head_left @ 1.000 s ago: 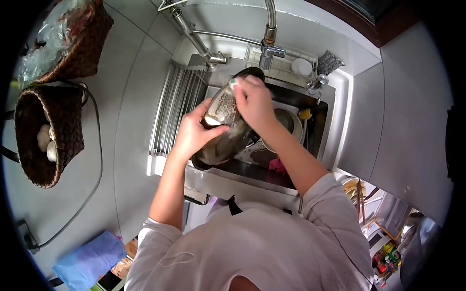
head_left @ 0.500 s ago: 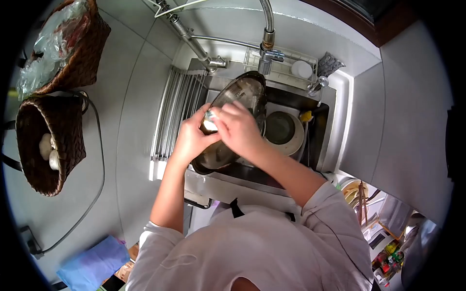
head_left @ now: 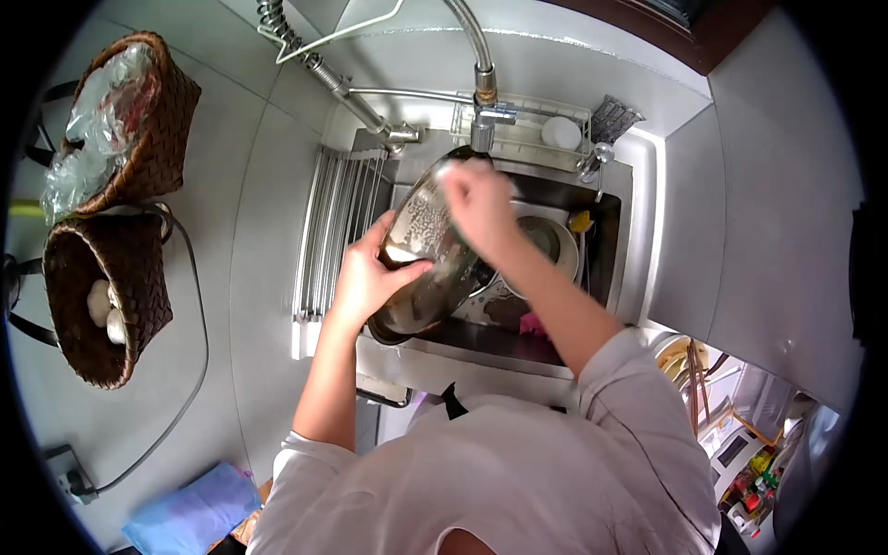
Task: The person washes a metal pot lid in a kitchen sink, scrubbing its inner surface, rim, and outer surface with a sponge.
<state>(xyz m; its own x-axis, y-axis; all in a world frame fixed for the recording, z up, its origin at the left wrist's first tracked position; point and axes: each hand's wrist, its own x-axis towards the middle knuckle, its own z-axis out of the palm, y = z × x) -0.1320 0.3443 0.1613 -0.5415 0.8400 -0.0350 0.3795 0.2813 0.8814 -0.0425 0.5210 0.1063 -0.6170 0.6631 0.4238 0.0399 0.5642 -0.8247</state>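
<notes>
A large oval glass lid or dish with a dark rim (head_left: 427, 222) is tilted over the left part of the sink, with foamy drops on its surface. My left hand (head_left: 370, 273) grips its left edge, thumb over the surface. Near its upper end is my right hand (head_left: 476, 199), fingers curled and blurred by motion; a small pale thing shows at the fingertips, too smeared to make out. Behind my right forearm, a pale round bowl or plate (head_left: 566, 270) lies in the sink.
The faucet (head_left: 483, 129) hangs over the sink's back edge. A folded metal rack (head_left: 335, 231) covers the sink's left side. A wire basket (head_left: 518, 139) stands behind. Two woven baskets (head_left: 166, 129) are on the left counter. Something pink (head_left: 532, 324) lies in the sink.
My right hand has moved up and to the right along the glass, away from my left hand. My left hand still holds the edge. The whole view has shifted slightly.
</notes>
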